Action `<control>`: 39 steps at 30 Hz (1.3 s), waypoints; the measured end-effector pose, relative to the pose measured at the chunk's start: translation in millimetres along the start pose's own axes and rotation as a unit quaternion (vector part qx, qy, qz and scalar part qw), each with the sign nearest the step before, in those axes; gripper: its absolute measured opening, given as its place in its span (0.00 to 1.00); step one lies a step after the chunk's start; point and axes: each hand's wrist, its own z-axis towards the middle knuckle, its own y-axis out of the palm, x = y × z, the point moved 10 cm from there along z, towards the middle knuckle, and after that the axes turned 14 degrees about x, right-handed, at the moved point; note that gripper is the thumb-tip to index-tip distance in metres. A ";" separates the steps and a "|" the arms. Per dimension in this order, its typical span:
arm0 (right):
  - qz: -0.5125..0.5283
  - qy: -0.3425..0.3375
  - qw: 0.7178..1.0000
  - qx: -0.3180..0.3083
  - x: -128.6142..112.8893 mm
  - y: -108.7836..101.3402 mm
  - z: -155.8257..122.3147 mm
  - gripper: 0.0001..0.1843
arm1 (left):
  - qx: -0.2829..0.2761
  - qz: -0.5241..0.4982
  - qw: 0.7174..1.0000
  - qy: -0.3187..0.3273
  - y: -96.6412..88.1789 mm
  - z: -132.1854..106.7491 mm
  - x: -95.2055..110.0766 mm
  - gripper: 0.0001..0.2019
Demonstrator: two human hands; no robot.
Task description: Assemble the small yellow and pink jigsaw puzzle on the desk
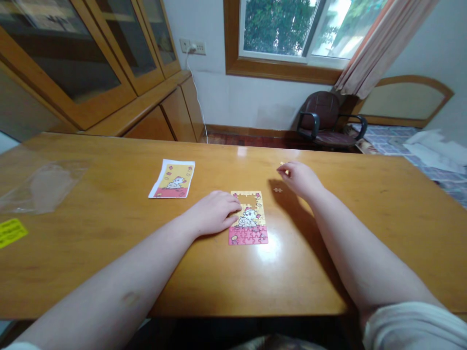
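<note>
A partly assembled jigsaw puzzle (248,234) lies on the wooden table, with a white animal on a yellow and pink ground. A gap near its top shows bare wood. My left hand (217,212) rests at the puzzle's left edge, fingers apart and touching it. To the right, my right hand (297,176) is raised above the table with thumb and fingers pinched on a small yellow puzzle piece (282,164), partly hidden by the fingertips. Below that hand a loose puzzle piece (278,190) lies on the wood. The reference picture card (174,182) lies beyond my left hand.
A clear plastic bag (47,187) and a yellow label (12,232) lie at the left of the table (204,277). Past the far edge stand a glass-door cabinet (127,92) and a dark office chair (323,114), with a bed (419,141) at the right.
</note>
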 end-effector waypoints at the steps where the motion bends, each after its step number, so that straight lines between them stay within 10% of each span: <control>1: -0.017 0.015 0.999 0.026 16.4 -4.4 4.2 0.19 | 0.002 0.001 1.000 -0.002 -0.4 0.9 -0.4 0.12; 6: -0.073 0.022 0.997 -0.028 59.1 32.1 1.0 0.36 | 0.017 -0.009 1.000 -0.008 -0.5 4.2 -1.4 0.12; 13: -0.044 0.039 0.988 -0.142 55.4 70.0 -10.1 0.35 | 0.022 -0.019 1.000 0.000 3.1 4.6 -2.8 0.12; 23: 0.092 0.066 0.980 -0.163 -1.5 45.9 -68.0 0.34 | 0.022 -0.043 0.999 0.003 3.4 4.9 1.1 0.12; 31: 0.135 0.117 0.984 -0.001 43.3 -4.9 -54.5 0.21 | 0.022 -0.048 0.999 -0.002 3.2 3.3 -0.2 0.13; 39: 0.053 -0.003 0.997 -0.062 44.3 -1.4 -57.1 0.10 | 0.023 -0.056 0.998 0.003 3.9 3.0 0.5 0.13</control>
